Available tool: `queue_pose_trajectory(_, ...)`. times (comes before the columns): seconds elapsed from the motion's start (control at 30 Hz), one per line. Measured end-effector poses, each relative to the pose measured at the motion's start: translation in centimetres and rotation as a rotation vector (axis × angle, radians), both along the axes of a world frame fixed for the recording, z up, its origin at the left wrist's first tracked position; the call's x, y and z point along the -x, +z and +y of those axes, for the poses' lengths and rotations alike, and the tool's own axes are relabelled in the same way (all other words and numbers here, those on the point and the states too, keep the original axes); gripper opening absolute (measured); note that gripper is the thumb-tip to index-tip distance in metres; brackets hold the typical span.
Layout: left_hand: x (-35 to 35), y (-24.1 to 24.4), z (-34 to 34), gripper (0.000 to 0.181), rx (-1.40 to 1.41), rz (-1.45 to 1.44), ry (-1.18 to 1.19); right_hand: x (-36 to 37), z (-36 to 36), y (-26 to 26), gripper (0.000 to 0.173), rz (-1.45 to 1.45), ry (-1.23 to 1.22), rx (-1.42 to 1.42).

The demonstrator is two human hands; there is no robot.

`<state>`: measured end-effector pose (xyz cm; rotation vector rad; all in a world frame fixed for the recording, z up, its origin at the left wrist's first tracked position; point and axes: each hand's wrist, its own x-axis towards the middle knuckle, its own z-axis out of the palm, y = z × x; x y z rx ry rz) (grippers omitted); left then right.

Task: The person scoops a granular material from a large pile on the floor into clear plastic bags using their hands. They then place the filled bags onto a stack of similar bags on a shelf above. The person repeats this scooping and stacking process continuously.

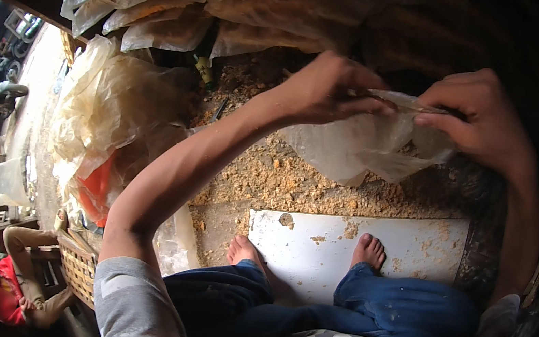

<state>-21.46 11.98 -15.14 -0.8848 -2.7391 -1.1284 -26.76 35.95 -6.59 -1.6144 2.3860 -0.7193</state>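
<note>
A translucent plastic bag [350,143] hangs between my two hands, its upper edge bunched in the fingers. My left hand [337,87] pinches this edge from the left. On the other side my right hand [478,117] grips the same edge between thumb and fingers. Some see-through folds of the bag drop below the hands, over crumbly tan material [295,172] spread on the floor. I cannot tell whether anything is inside the bag.
Filled plastic bags [270,13] are stacked along the far side. Crumpled plastic sheeting [105,88] lies to the left, near a woven basket [77,268]. My feet touch a white board [300,245]. A person in red [1,275] sits at lower left; motorcycles [4,90] stand outside.
</note>
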Motion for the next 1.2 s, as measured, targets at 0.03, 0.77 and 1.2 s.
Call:
queue_pose_trajectory(0.03,-0.1,-0.9,-0.8,0.024,-0.049,-0.005,0.044,0.2,0.5,0.2,0.013,0.036,0.004,0.032)
queue_pose_trajectory(0.77,-3.7,-7.8,-8.9,0.11,0.251,-0.092,0.297,3.0,2.3,-2.0,0.014,-0.045,-0.147,0.009)
queue_pose_trajectory(1.2,-1.7,2.8,-3.7,0.031,-0.009,-0.318,0.226,4.8,3.5,-3.0,0.019,0.157,-0.087,0.006)
